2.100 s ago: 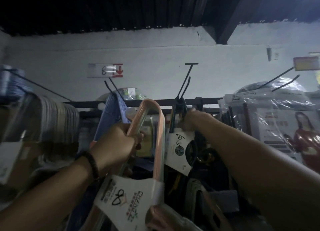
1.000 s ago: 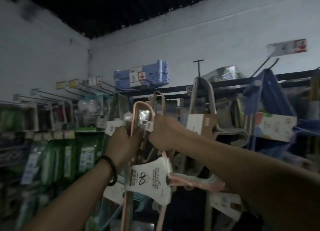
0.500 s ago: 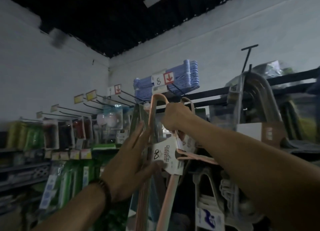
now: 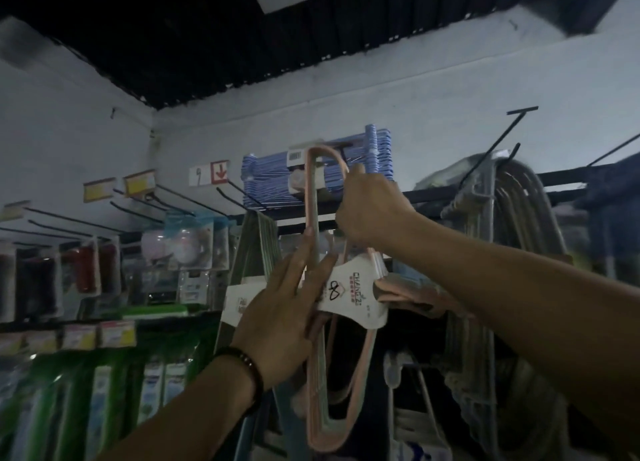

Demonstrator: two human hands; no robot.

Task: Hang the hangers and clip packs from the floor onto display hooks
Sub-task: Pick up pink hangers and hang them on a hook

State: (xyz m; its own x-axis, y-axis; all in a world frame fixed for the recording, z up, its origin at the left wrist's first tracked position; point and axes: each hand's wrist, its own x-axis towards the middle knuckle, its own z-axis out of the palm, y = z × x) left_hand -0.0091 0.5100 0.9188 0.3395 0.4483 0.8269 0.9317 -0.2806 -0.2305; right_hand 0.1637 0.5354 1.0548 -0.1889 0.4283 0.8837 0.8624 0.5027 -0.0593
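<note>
- Closed fingers of the right hand (image 4: 372,214) are wrapped around the upper part of the bundle of pink hangers (image 4: 323,374), just below its hook loop.
- No grasp is made by the left hand (image 4: 280,318): its fingers are spread flat and pressed against the left side of the bundle, overlapping the edge of the white cardboard sleeve (image 4: 353,292).
- A dark beaded bracelet (image 4: 247,367) is worn on the left wrist.
- The bundle is held upright at the top of the display; its hook loop (image 4: 325,152) is raised in front of a stack of blue hangers (image 4: 318,180) hung on the top row.
- Whether the loop is already over a display hook cannot be told.
- The cardboard sleeve is wrapped around the necks of the pink hangers, whose shoulders hang down below it.
- Empty black display hooks (image 4: 194,201) with yellow and white price tags (image 4: 140,182) are seen to the left.
- Grey hangers (image 4: 512,218) are hung to the right on the dark rail (image 4: 433,194).
</note>
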